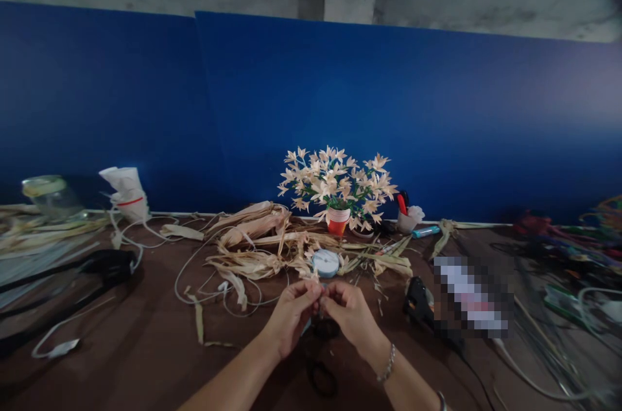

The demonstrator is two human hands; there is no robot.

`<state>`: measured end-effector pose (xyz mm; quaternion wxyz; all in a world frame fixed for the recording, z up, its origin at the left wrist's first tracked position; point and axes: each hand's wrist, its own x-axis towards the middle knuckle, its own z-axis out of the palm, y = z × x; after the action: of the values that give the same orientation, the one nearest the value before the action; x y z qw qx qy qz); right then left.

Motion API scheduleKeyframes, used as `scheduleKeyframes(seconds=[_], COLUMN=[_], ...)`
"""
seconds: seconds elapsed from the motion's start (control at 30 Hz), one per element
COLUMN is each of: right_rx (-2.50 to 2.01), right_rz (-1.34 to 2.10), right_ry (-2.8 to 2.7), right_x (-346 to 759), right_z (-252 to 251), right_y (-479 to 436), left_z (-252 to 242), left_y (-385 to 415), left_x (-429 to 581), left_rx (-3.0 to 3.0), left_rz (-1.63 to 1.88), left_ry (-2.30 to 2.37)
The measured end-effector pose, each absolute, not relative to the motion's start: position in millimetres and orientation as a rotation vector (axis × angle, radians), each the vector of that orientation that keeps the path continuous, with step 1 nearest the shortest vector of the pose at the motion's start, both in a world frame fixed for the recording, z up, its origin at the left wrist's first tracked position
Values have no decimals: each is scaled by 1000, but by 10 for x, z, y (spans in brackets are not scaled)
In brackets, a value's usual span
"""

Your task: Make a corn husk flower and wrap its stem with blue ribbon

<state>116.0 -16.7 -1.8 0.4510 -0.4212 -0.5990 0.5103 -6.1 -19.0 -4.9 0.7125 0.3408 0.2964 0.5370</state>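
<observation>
My left hand (296, 314) and my right hand (350, 317) meet fingertip to fingertip above the table, both closed in a pinch. A small pale piece of corn husk (315, 277) shows just above the fingertips; its lower part is hidden by my fingers. Right behind my hands lies a round, pale blue-rimmed disc, perhaps a spool (325, 263). Under and in front of them are dark scissors (321, 377), partly covered. Farther back stands a red and white cup (338, 220) holding pale husk flowers (335, 177) on green stems.
Dried corn husks (253, 236) are heaped behind my hands. A black glue gun (420, 301) with its cord lies at the right, beside a blurred-out power strip (471, 294). Glass jar (51, 197) and black straps (107, 265) are at the left. A blue panel (311, 87) rises behind.
</observation>
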Motion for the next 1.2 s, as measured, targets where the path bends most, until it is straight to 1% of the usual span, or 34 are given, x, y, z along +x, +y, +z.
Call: scheduleKeyframes(seconds=[0.23,0.43,0.5,0.63,0.7,0.77,0.87,0.93,1.0,1.13,1.2], right_rx=[-1063,-1056,-1066,-1112,-1100,-1069,-987,-934,-923,-986,-1007], right_rz=[1242,1228,1173,955,930,1043,1372,1526,1562,1472,1494], right_ry=[-1449,-1492,-1549,-1592,-1546,-1447,-1219,-1097,-1051,-1118,-1139], right_x=[1160,1249,1257,1243,1227,1209,1186,1179,1180,1193,1200], right_z=[-18,71,93,110,98,73,32,18,21,40,38], right_y=[-130,-102,-111,-143,-149,-145,-134,-131,-130,-119,-110], left_z=[-63,-75,-76,-35,4,36,40,18,-3,-1,13], left_y=[-185,-134,-134,-168,-192,-215,-234,-235,-229,-214,-210], left_x=[-42,-114,-119,-87,-63,-44,-29,-28,-31,-52,-67], left_rx=[738,853,916,1010,1020,1023,974,902,825,707,667], left_rz=[1216,1250,1226,1138,1112,1097,1094,1095,1094,1087,1064], left_ry=[661,908,946,1001,1015,1009,960,916,893,886,882])
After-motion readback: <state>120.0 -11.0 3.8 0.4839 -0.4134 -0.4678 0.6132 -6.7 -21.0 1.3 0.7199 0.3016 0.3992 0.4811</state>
